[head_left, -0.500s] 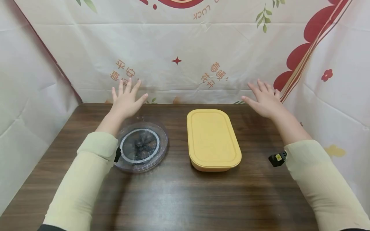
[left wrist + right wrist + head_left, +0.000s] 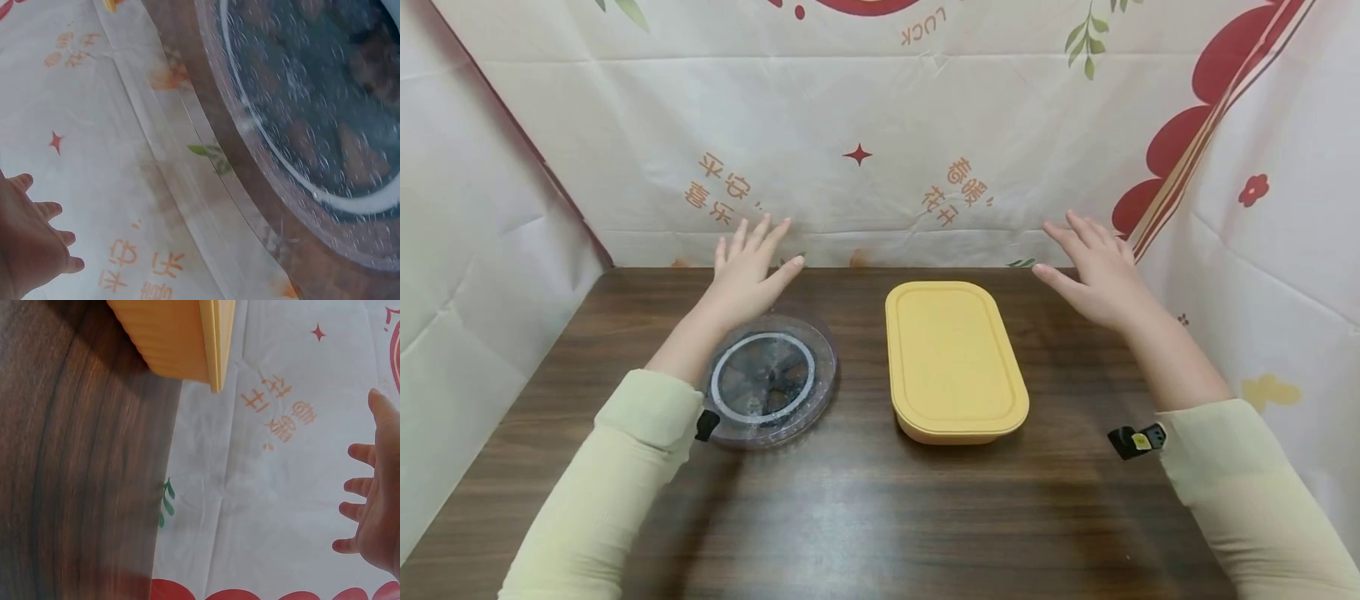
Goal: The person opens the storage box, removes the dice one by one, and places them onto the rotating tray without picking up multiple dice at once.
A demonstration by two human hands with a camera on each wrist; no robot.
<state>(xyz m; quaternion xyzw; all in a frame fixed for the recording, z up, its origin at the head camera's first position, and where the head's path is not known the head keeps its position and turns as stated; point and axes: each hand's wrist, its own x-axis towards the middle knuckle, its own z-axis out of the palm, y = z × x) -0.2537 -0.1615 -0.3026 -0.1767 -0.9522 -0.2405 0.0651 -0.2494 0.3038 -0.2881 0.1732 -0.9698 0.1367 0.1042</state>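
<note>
In the head view, note the left hand (image 2: 745, 282) and the right hand (image 2: 1097, 283) reaching toward the far edge of the dark brown wood-grain table (image 2: 850, 508), with fingers (image 2: 773, 237) spread on both, pinching nothing. Find the clear, round, plastic-looking disc with a white ring (image 2: 767, 379) on the nearer side of the left hand, and the yellow, rounded-rectangular, lidded box (image 2: 957, 358) farther right, between both hands and well apart from the disc. Best to lower slowly, taking care not to drag the black wrist device (image 2: 707, 425) across the disc. In the left wrist view, see fingertips slightly apart, clear of the disc; cannot tell the thumb's place there. Judge the speckled surface as possibly slick, and favour the outer rim over the middle. In the right wrist view, see thumb and fingers fanned apart, short of the box's ribbed wall. If gripping the box, press opposite walls evenly rather than hooking the overhanging yellow lid (image 2: 217, 347), possibly loose.
</note>
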